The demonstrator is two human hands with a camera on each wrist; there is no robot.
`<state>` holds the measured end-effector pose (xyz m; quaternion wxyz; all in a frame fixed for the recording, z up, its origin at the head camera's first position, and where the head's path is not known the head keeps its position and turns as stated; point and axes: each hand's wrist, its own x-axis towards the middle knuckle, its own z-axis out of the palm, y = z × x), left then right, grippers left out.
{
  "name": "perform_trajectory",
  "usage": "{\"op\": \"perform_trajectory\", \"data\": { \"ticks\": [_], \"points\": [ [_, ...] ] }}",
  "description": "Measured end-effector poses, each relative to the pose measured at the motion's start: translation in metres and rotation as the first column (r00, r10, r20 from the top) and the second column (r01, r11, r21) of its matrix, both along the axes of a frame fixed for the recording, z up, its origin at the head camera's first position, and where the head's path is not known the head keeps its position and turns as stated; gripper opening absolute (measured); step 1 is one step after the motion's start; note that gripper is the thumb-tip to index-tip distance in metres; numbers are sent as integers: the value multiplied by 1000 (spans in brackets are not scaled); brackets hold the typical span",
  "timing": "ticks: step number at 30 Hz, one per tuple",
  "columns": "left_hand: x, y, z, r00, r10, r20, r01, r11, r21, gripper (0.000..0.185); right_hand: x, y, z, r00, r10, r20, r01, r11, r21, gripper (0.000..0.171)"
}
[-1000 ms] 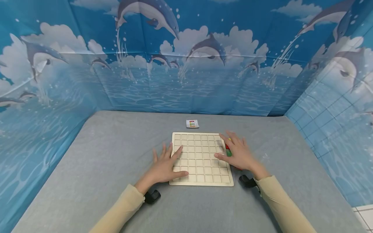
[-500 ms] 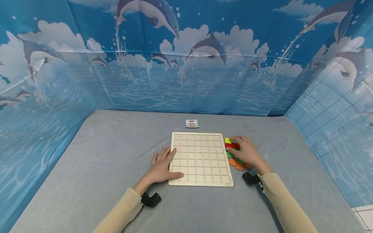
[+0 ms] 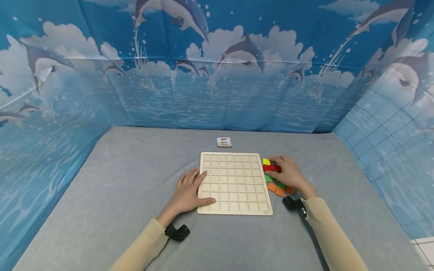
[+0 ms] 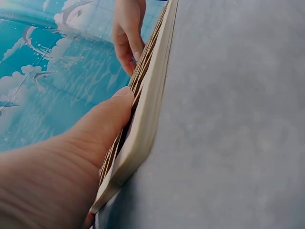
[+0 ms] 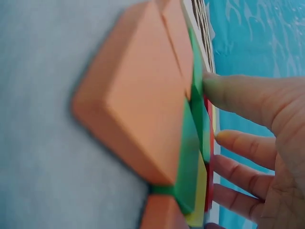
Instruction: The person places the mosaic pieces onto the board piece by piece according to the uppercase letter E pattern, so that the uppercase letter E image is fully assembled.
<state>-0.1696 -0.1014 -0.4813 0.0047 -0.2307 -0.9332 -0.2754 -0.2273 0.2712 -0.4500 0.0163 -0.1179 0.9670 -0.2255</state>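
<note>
A wooden grid board (image 3: 234, 182) lies flat on the table. My left hand (image 3: 187, 192) rests at its left edge, fingers spread along the side and thumb laid over the grid; the left wrist view shows this thumb (image 4: 107, 117) against the board's rim. Just right of the board is a group of coloured square blocks: yellow (image 3: 266, 162), red (image 3: 271, 168), green (image 3: 268, 178) and orange (image 3: 279, 191). Over them sits my right hand (image 3: 287, 173), its fingertips touching the red ones and its thumb at a green one. The palm hides some blocks.
A small card (image 3: 224, 142) printed with a coloured grid lies behind the board. Grey cloth (image 3: 142, 169) covers the table. A dolphin-print curtain (image 3: 217, 90) stands around the back and sides.
My right hand has moved right from above the board's right edge down onto the coloured blocks. My left hand has shifted slightly left, thumb still over the board.
</note>
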Motion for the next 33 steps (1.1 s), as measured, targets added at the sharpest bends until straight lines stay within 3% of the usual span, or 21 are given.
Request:
{"op": "perform_trajectory", "data": {
  "ticks": [9,28,33],
  "points": [
    [-1,-2,0,1000,9,21,-9,1000,-28,97,2,6,-1,1000,-11,-13,11,999,-33,42],
    [-1,-1,-2,999,26,38,-25,999,-44,98,6,-1,2,990,-131,-48,128,990,-62,18],
    [-1,-1,-1,999,24,35,-22,999,-48,98,13,-5,6,993,-109,-48,107,993,-56,12]
  ]
}}
